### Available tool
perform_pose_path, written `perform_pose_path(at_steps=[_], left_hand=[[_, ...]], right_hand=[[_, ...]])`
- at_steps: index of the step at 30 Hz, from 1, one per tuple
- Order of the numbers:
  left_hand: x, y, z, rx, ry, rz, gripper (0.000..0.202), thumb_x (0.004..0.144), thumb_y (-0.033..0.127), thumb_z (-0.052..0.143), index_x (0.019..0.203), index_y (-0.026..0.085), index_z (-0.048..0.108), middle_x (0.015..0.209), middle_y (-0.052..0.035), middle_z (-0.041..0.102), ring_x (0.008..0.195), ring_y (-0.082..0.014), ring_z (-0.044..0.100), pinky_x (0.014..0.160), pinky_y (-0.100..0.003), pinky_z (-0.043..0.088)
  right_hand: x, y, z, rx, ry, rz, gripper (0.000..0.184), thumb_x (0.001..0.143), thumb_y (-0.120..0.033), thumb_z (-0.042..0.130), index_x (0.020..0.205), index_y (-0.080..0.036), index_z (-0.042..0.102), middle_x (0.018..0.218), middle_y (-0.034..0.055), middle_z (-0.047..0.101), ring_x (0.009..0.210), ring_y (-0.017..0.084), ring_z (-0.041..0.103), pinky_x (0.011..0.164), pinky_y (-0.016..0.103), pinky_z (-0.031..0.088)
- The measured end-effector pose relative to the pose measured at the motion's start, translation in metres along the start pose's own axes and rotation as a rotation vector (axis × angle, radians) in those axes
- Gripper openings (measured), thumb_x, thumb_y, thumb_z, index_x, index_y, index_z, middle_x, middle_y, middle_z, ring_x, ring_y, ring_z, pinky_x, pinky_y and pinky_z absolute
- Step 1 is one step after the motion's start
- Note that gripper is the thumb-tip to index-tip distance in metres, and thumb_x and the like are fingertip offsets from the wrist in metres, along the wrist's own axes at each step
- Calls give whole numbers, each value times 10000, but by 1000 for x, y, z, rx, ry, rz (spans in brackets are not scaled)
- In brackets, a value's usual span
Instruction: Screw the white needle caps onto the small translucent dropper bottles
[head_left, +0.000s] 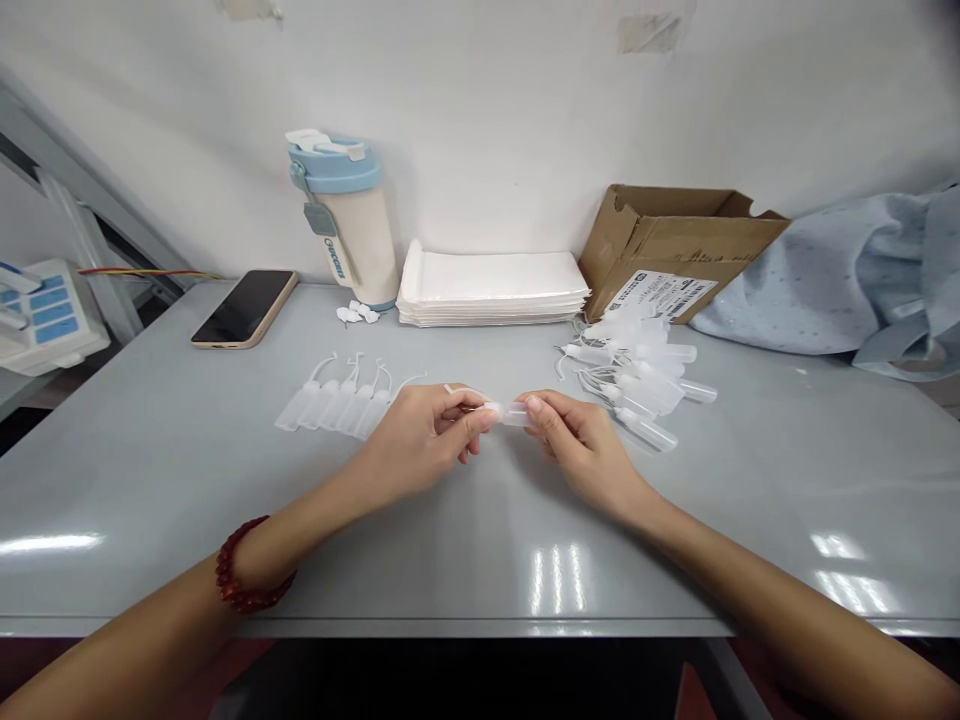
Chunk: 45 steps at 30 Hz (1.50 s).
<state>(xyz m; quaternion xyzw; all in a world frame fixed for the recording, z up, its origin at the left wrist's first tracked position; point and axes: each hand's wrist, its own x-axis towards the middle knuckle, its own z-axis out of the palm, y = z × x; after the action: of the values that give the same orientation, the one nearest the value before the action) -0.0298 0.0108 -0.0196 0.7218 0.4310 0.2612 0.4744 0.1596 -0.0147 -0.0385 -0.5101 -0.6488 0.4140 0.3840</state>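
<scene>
My left hand [424, 435] and my right hand [581, 445] meet over the middle of the grey table [150, 480], both pinching one small clear plastic tube [511, 412] between their fingertips. A row of several similar tubes with thin loop tails [337, 400] lies just left of my left hand. A loose pile of clear tubes [637, 375] lies beyond and to the right of my right hand. A red bead bracelet [244, 580] circles my left wrist.
At the back stand a blue-lidded tumbler [349, 215], a stack of white pouches [491, 288] and an open cardboard box [667, 250]. A phone [245, 308] lies at the back left, light blue cloth [847, 280] at the right. A white and blue device [41, 315] sits far left.
</scene>
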Motion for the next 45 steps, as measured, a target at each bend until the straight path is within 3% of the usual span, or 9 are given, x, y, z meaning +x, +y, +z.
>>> perform_pose_path(at_steps=[6, 9, 14, 19, 23, 28, 34, 38, 45], left_hand=[[-1, -3, 3, 122, 58, 226, 150, 880, 226, 521, 888, 127, 633, 696, -10, 587, 588, -91, 559, 587, -195, 484], [0, -3, 2, 113, 63, 226, 161, 881, 256, 532, 915, 137, 635, 737, -17, 608, 628, -100, 578, 623, -200, 501], [1, 2, -1, 97, 34, 90, 279, 900, 375, 496, 830, 149, 644, 710, -9, 628, 642, -113, 592, 618, -204, 482], [0, 5, -3, 25, 36, 22, 276, 891, 391, 506, 841, 155, 640, 687, 4, 620, 631, -110, 590, 591, -200, 466], [0, 5, -2, -40, 46, 10, 258, 885, 382, 519, 825, 159, 633, 691, 12, 610, 627, -100, 588, 612, -198, 478], [1, 4, -2, -26, 26, 8, 260, 895, 372, 502, 826, 163, 641, 655, 20, 594, 610, -96, 578, 593, -195, 467], [-1, 1, -2, -17, 24, 59, 221, 890, 310, 512, 829, 157, 659, 664, 23, 584, 591, -84, 565, 579, -186, 464], [-2, 1, -3, -2, 19, 110, 205, 890, 281, 510, 843, 151, 661, 657, 17, 592, 591, -93, 563, 571, -194, 466], [-1, 2, -1, 27, 31, 78, 237, 888, 307, 519, 764, 149, 646, 644, 12, 600, 594, -95, 570, 572, -196, 461]], right_hand=[[5, -1, -2, 449, -160, 293, 459, 837, -529, 529, 588, -203, 322, 533, -87, 232, 426, 40, 179, 391, 206, 164], [5, -3, -1, 528, -166, 334, 459, 826, -522, 549, 593, -207, 308, 535, -90, 240, 423, 35, 169, 384, 200, 158], [1, -7, -2, 285, -56, 119, 285, 905, -418, 461, 788, -170, 541, 638, -29, 462, 492, 71, 383, 474, 234, 343], [-1, -5, -4, 1, 52, -78, 200, 898, -310, 498, 1017, -187, 601, 743, -1, 562, 577, 92, 454, 534, 236, 376], [-1, 0, -3, -73, 72, -158, 205, 897, -289, 495, 1039, -179, 595, 775, 14, 588, 596, 100, 475, 493, 226, 358], [-2, 3, -2, -164, 95, -231, 201, 902, -260, 489, 1045, -167, 595, 791, 21, 607, 631, 109, 506, 547, 240, 394], [-2, -1, -3, -186, 29, -257, 208, 930, -250, 438, 992, -158, 613, 727, 1, 573, 628, 105, 486, 588, 249, 379], [-3, -3, -4, -81, -38, -162, 224, 934, -294, 428, 928, -169, 614, 632, -34, 445, 549, 86, 387, 527, 240, 316], [1, -8, -5, 274, -181, 186, 341, 900, -448, 433, 717, -173, 517, 597, -42, 338, 502, 83, 294, 460, 233, 279]])
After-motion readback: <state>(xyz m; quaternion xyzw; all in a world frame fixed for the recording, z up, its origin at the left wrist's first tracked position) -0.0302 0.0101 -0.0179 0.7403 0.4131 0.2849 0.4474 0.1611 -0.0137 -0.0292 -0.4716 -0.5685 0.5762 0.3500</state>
